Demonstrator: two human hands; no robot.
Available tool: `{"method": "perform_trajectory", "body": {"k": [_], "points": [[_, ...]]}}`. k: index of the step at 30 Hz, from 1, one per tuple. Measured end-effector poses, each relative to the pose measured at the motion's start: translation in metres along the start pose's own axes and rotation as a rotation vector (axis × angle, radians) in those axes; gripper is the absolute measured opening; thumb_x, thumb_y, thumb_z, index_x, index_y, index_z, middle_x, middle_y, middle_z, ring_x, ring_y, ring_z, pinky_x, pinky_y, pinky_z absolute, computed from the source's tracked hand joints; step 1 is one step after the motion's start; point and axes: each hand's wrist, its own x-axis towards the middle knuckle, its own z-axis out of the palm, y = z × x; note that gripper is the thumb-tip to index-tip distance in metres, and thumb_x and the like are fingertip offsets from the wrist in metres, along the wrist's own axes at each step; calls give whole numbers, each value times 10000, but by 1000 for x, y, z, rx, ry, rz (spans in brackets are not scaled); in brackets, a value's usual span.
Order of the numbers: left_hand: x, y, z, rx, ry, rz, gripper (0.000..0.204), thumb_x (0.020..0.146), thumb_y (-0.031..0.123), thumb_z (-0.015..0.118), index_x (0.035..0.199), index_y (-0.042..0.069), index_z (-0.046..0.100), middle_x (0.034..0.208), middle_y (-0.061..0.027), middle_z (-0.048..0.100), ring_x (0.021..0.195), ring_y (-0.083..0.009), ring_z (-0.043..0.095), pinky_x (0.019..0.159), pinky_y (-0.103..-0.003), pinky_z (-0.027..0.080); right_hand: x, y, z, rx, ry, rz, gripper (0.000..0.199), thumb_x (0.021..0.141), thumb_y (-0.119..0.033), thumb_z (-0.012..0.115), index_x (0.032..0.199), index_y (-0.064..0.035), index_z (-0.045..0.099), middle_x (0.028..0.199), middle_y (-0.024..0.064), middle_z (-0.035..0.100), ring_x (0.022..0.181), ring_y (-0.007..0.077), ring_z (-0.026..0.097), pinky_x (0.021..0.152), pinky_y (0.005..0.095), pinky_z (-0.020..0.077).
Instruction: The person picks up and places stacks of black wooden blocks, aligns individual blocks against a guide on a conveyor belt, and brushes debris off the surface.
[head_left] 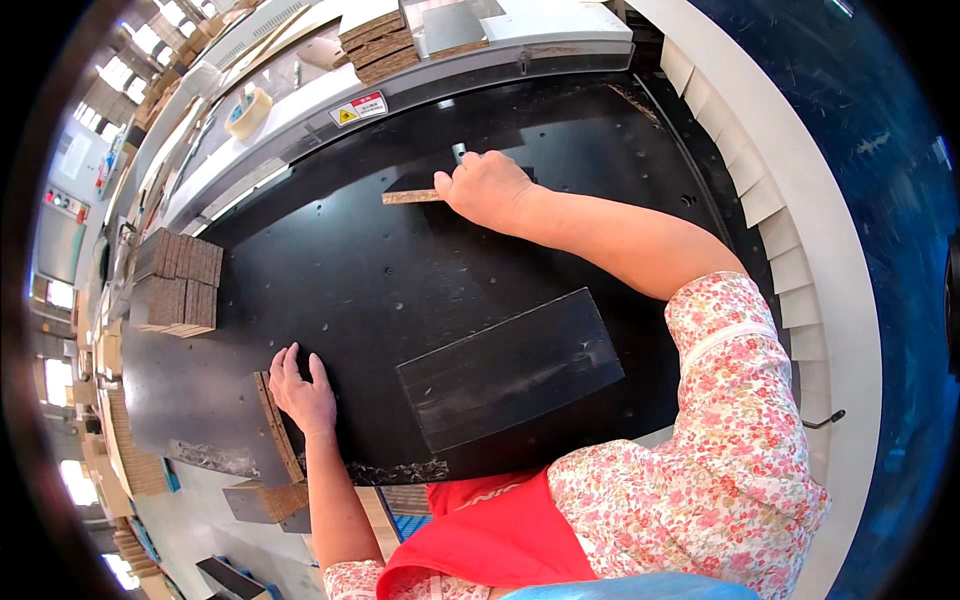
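My right hand (487,190) is closed on a small dark board (413,196) near the far side of the black worktop (350,270). The board's raw chipboard edge shows to the left of the hand; the rest lies under my fingers. Just beyond my knuckles is a short silver cylinder (460,151). My left hand (303,393) lies at the near left part of the worktop, fingers apart, beside thin chipboard strips (279,425). Whether it touches them I cannot tell. Between my arms lies a larger dark rectangular panel (512,370), flat and slightly tilted in direction.
A stack of chipboard blocks (178,283) stands on the left of the worktop. Behind it runs a grey machine beam (430,80) with a warning label (359,108), a tape roll (248,113) and stacked boards (378,45). Pale flaps (745,160) line the right edge.
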Motion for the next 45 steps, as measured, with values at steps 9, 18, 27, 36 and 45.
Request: {"method": "perform_trajectory", "body": {"k": [9,18,27,36,45], "points": [[0,0,0,-5,5,0,386,904,292,626,1229,84,634,1307,-98,566,1221,-320,507,1051,-436,379,-30,122,46,-64,-183,676,191,915,-179,540,933,-32,661,872,195,708,841,368,713,674,470,589],[-2,0,-1,11,14,-8,383,905,287,627,1231,86,634,1312,-94,565,1227,-319,500,1052,-440,377,-104,193,36,-56,-317,1122,262,944,-182,506,1046,-78,723,1032,211,713,991,378,696,812,469,567],[1,7,-2,3,-10,-42,399,908,304,621,1249,97,628,1338,-83,542,1257,-302,475,1068,-447,354,-126,202,-8,-64,-336,1053,197,962,-170,497,1071,-82,635,1010,161,719,971,359,695,812,483,560],[-2,3,0,-7,-8,-68,393,907,331,623,1241,125,636,1348,-56,538,1277,-286,467,1074,-443,350,-154,34,-26,32,3,533,120,839,-60,580,936,-90,644,1044,44,656,999,257,616,844,415,493],[-1,-3,4,-35,-6,-52,395,903,339,632,1234,122,643,1345,-52,551,1270,-286,480,1070,-438,363,-186,5,-17,58,211,561,232,835,-63,592,1051,-72,673,1223,71,638,1185,254,569,1012,426,423]]}}
